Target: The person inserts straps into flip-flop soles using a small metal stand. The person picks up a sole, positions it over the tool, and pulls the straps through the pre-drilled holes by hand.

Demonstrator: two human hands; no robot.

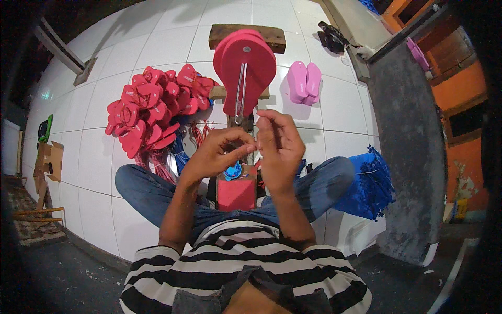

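Note:
My left hand is closed in a pinch, thumb and forefinger tips together near the middle of the view. Close beside it, my right hand is raised with bent fingers, its fingertips drawn together. Whatever the fingertips hold, if anything, is too small to make out. Just beyond both hands, red flip-flop soles are stacked on a wooden stand. A long thin metal tool, like a looped wire, lies along the top sole below a small round disc.
Red flip-flops are heaped at the left beside red straps. Pink soles stand at the right. Blue straps lie by my right knee. Between my legs are a blue round container and a red pad.

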